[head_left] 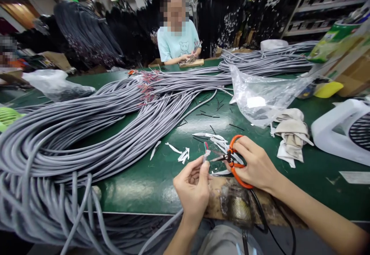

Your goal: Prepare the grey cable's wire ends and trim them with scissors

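Note:
Between thumb and fingers, my left hand (193, 185) pinches the end of a grey cable (176, 215). White wrapping and a few coloured wires (206, 147) stick up from that end. My right hand (256, 163) is closed around a pair of scissors (237, 166) with orange handles. The blades point left, close to the cable end; whether they touch it I cannot tell. Scraps of white wrapping (184, 155) lie on the green table (138, 193) around both hands. Below the scissors, a worn metal block (238, 205) sits on a wooden board (214, 197).
A large bundle of grey cables (115, 154) covers the left and back of the table. A clear plastic bag (260, 97), crumpled cloth gloves (291, 131) and a white plastic container (341, 127) stand at right. Across the table sits a person (176, 44) working with both hands.

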`<state>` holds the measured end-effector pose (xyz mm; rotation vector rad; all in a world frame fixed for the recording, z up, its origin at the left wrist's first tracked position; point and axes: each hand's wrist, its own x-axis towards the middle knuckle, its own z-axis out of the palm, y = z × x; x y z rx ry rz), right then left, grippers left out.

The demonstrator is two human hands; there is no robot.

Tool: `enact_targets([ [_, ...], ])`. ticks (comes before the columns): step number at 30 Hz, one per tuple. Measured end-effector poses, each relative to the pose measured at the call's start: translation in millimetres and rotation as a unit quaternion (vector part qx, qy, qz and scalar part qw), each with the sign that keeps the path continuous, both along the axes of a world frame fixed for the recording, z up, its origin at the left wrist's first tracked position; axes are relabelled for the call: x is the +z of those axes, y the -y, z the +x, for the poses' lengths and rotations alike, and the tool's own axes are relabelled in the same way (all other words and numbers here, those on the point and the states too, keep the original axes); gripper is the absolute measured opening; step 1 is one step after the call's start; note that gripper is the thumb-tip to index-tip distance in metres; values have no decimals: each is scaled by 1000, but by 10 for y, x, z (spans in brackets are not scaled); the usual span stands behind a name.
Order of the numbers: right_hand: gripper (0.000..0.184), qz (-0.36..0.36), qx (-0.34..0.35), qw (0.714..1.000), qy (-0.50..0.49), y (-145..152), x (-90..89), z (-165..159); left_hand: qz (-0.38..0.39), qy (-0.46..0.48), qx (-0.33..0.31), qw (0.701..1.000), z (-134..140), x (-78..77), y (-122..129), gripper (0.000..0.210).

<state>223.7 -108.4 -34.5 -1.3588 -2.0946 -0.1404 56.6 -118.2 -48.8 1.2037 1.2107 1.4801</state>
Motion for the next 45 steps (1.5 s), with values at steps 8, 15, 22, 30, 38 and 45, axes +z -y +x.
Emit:
enact_targets([
  [8, 9, 52, -35, 993, 105, 47, -25, -50, 4, -49, -4, 999, -19, -87, -4, 17],
  [15, 10, 75, -20, 987, 143, 73, 12, -38, -43, 27, -44, 998, -25, -21, -6, 14],
  [22, 25, 12, 13, 1000, -7, 77, -10, -48, -50, 35, -42, 997, -13, 16, -8, 14],
  [30, 22, -248, 42, 882, -400, -77, 207, -259, -40, 10, -56, 998, -28, -50, -15, 13],
  [38, 23, -225, 55, 832, -504, -20, 219, -402, -63, 41, -127, 989, -8, 10, -53, 36],
  [45, 21, -211, 44, 838, -502, 61, 163, -460, -59, 127, -129, 982, 15, 9, -115, 21],
])
